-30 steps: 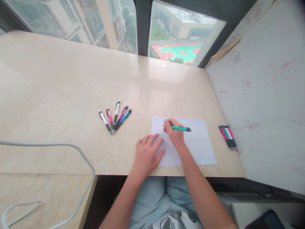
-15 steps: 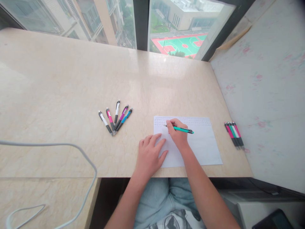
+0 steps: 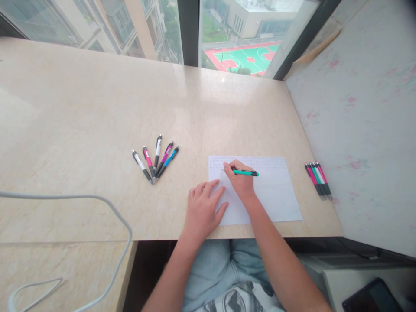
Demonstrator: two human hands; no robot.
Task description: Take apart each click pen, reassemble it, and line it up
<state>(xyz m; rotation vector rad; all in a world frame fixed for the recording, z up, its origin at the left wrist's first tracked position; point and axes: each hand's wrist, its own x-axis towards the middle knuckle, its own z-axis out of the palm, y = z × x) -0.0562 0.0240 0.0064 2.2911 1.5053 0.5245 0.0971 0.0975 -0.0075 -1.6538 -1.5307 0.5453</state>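
Observation:
My right hand [image 3: 239, 182] is closed around a teal pen [image 3: 247, 173], whose tip touches the upper left part of a white sheet of paper [image 3: 276, 190]. Faint lines of writing run along the sheet's top. My left hand [image 3: 203, 209] lies flat with its fingers apart on the sheet's left edge and the beige stone table [image 3: 97, 121]. Several pens [image 3: 156, 160], white, pink, purple and blue, are fanned out on the table to the left of my hands.
A second bunch of pens [image 3: 318, 179], pink, green and white, lies at the table's right edge next to a pale flowered wall [image 3: 367, 108]. A white cable [image 3: 107, 208] loops over the near left. A window [image 3: 227, 39] runs behind the table. A dark device [image 3: 373, 297] sits low right.
My right hand and the teal pen have shifted slightly along the top of the sheet. My left hand has stayed on the paper's left edge. The view has moved a little.

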